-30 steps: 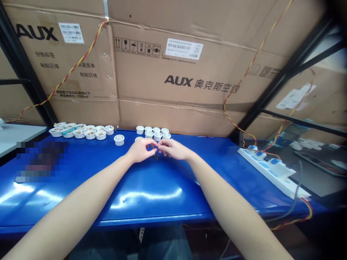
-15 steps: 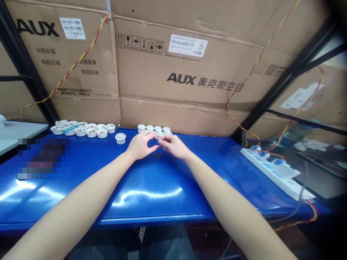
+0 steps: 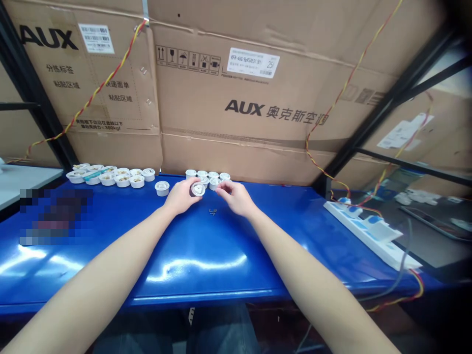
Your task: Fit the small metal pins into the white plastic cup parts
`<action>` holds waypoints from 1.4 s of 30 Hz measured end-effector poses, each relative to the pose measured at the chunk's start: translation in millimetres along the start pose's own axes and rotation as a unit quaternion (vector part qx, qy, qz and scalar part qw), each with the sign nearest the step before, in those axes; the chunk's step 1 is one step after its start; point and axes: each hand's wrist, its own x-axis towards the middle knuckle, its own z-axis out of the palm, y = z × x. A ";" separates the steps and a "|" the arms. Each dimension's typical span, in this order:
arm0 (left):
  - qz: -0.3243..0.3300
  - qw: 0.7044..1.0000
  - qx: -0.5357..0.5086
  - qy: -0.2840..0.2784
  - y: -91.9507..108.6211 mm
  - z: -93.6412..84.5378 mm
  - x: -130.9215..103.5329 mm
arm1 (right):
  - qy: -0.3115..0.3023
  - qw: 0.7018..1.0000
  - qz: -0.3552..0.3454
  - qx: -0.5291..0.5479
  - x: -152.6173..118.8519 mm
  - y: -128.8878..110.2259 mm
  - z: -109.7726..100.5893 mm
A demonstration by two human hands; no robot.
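Left hand lifting a small white cup at the back of the blue bench.

The left hand (image 3: pixel 181 195) pinches the small white cup (image 3: pixel 198 189) by its rim, tilted toward the viewer; the right hand (image 3: pixel 235 196) hovers just beside, fingers loosely curled, holding nothing. Probably light, thin and easily crushed: best held at the rim.

Open blue tabletop (image 3: pixel 206 250) toward the viewer; behind, white cups (image 3: pixel 208 178), left cup row (image 3: pixel 110 176), cardboard boxes (image 3: pixel 239 123).
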 end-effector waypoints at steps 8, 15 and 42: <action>0.089 0.996 0.024 -0.004 22.7 5.7 -5.7 | 0.022 0.991 -0.099 -0.083 -3.8 -9.5 5.1; 0.083 0.996 0.021 0.003 25.0 8.4 -6.1 | 0.025 0.990 -0.084 -0.112 -4.5 -10.4 4.8; 0.184 0.980 -0.081 -0.003 21.6 5.6 -5.6 | -0.050 0.964 0.049 0.258 -0.8 -2.2 8.1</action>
